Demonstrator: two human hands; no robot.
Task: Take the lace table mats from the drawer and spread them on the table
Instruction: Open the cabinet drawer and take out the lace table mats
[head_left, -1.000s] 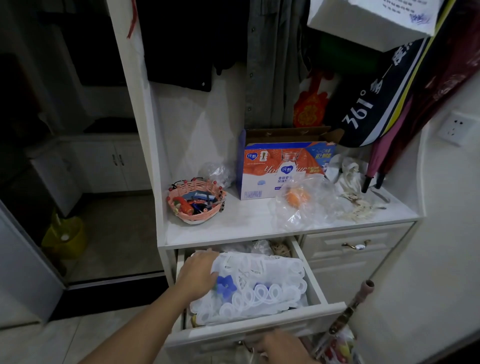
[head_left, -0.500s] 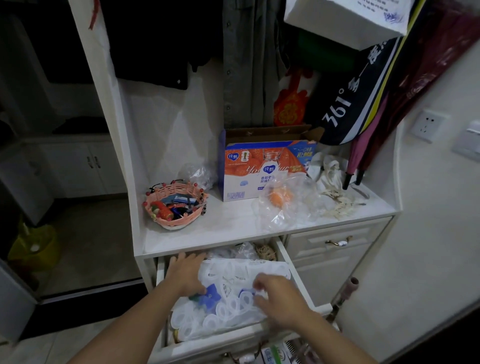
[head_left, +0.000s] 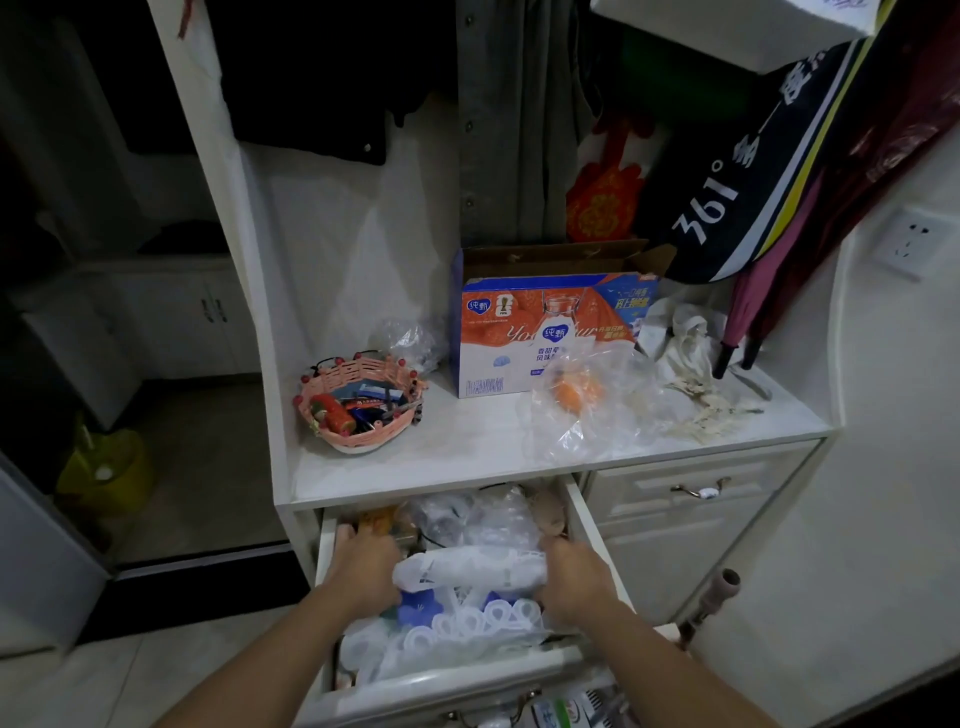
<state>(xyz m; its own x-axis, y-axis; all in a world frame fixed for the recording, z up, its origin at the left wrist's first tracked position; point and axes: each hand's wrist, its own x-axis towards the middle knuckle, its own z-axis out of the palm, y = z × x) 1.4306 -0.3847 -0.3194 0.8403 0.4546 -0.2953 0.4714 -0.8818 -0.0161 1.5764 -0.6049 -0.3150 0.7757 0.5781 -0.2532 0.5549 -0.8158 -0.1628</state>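
White lace table mats (head_left: 467, 577) with blue flower accents lie bunched in the open left drawer (head_left: 587, 525) of a white cabinet. My left hand (head_left: 366, 569) grips the left end of the bundle. My right hand (head_left: 574, 579) grips its right end. The top layer is gathered into a roll between both hands, while more looped lace spills toward the drawer's front. Clear plastic bags sit behind the mats inside the drawer.
On the shelf (head_left: 467, 457) above stand a pink basket (head_left: 358, 402), a yogurt box (head_left: 550, 332) and a plastic bag holding an orange (head_left: 576, 395). Umbrellas (head_left: 748, 312) and a black bag hang at right. A shut drawer (head_left: 696, 491) is beside the open one.
My right hand left the drawer front and took hold of the mats' right side. Both hands have gathered the flat lace into a bunched roll. The view shifted closer.
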